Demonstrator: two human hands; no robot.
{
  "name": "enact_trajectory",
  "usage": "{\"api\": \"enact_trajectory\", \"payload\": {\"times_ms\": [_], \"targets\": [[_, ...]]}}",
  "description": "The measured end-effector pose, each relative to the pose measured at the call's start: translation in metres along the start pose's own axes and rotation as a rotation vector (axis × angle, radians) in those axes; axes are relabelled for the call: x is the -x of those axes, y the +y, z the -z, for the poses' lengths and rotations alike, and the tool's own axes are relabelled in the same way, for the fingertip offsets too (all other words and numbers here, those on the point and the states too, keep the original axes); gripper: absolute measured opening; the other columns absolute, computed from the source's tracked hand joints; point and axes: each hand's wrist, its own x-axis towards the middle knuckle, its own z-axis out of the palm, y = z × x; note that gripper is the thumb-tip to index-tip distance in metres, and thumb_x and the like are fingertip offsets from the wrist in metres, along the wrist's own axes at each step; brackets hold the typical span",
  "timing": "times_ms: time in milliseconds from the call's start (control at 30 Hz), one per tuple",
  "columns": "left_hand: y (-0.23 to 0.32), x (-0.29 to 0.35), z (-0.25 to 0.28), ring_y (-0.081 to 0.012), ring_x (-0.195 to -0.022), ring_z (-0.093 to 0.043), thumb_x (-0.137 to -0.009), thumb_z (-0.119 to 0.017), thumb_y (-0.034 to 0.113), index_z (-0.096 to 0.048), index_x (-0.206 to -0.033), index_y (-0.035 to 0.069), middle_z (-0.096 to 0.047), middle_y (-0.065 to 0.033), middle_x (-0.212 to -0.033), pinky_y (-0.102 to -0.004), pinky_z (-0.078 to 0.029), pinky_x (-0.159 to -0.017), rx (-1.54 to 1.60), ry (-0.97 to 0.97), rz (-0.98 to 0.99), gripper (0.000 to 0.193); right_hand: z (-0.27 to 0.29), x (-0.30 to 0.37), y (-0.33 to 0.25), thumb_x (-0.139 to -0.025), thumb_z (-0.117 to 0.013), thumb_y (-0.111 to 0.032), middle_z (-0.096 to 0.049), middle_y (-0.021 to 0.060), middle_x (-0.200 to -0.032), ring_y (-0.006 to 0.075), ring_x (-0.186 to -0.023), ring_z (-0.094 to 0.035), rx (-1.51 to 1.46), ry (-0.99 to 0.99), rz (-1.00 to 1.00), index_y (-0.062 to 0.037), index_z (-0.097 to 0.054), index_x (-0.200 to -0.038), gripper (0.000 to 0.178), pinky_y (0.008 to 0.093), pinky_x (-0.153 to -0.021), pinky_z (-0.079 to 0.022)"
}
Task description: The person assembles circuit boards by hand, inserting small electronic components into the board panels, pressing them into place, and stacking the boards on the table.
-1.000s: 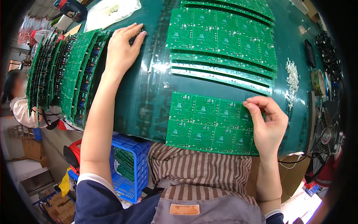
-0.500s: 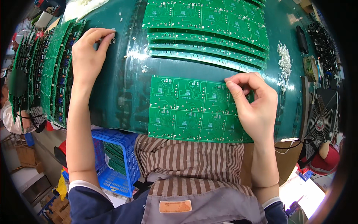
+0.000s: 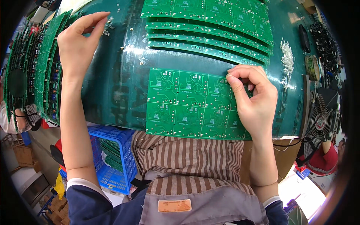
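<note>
A green circuit board panel lies at the table's near edge in front of me. Over its upper right part is my right hand, thumb and forefinger pinched together; anything between the tips is too small to name. My left hand is at the far left, thumb and forefinger tips drawn close in a pinch beside a small cluster of pale components. Whether a component sits between those tips I cannot make out. Beyond the panel, several similar green boards overlap in a stack.
A pile of small clear-white components lies to the right. Upright populated boards stand in a row at the left. Below the table edge is a blue crate with boards inside. A black fan and cables are at the far right.
The view has shifted, so the table sits higher in the picture. My left hand has moved slightly farther away, showing more of the component cluster. My right hand stays over the panel.
</note>
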Motion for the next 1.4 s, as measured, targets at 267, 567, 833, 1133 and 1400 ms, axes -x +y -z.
{"api": "enact_trajectory", "payload": {"times_ms": [267,567,833,1133,1400], "targets": [[0.023,0.016,-0.002,-0.0105,-0.077,-0.071,-0.089,-0.073,0.009,-0.077,-0.108,0.009,-0.077,-0.0044,-0.093,-0.0243,-0.055,-0.074,0.09,0.112,0.054,0.02,-0.004,0.003,0.002,-0.081,-0.076,0.0,-0.07,0.0067,-0.086,0.0229,-0.078,-0.062,0.06,0.026,0.066,-0.0033,-0.068,-0.082,0.008,0.0314,-0.07,-0.05],[0.046,0.044,-0.009,-0.0115,-0.087,-0.069,-0.087,-0.074,0.001,-0.075,-0.106,0.002,-0.075,-0.008,-0.106,-0.0251,-0.055,-0.081,0.323,-0.019,0.239,0.019,-0.001,0.003,0.009,-0.078,-0.075,0.003,-0.068,0.0073,-0.084,0.0246,-0.079,-0.062,0.064,0.071,0.162,-0.0044,-0.067,-0.08,0.012,0.0341,-0.068,-0.05],[0.072,0.072,-0.018,-0.0164,-0.085,-0.067,-0.084,-0.074,-0.002,-0.076,-0.099,-0.001,-0.066,-0.0138,-0.127,-0.0275,-0.053,-0.079,0.302,-0.001,0.118,0.015,0.001,0.001,0.018,-0.077,-0.076,0.002,-0.067,0.008,-0.083,0.0259,-0.078,-0.061,0.01,0.059,0.22,-0.0036,-0.067,-0.082,0.012,0.0357,-0.066,-0.05],[0.086,0.07,-0.015,-0.0206,-0.08,-0.066,-0.082,-0.075,-0.001,-0.075,-0.095,0.001,-0.07,-0.009,-0.086,-0.0298,-0.05,-0.072,0.042,-0.027,-0.101,0.013,0.009,0.005,0.013,-0.081,-0.074,0.002,-0.071,0.009,-0.089,0.026,-0.082,-0.065,0.036,0.019,0.141,-0.0032,-0.071,-0.086,0.008,0.0343,-0.07,-0.053],[0.088,0.066,-0.009,-0.0241,-0.075,-0.066,-0.08,-0.076,-0.001,-0.076,-0.093,0.004,-0.071,-0.0086,-0.083,-0.0334,-0.05,-0.072,0.04,-0.047,-0.103,0.013,0.011,0.007,0.013,-0.079,-0.075,0.003,-0.071,0.0098,-0.091,0.0268,-0.085,-0.065,0.099,0.026,0.211,-0.0024,-0.071,-0.089,0.012,0.0348,-0.071,-0.053]]}}
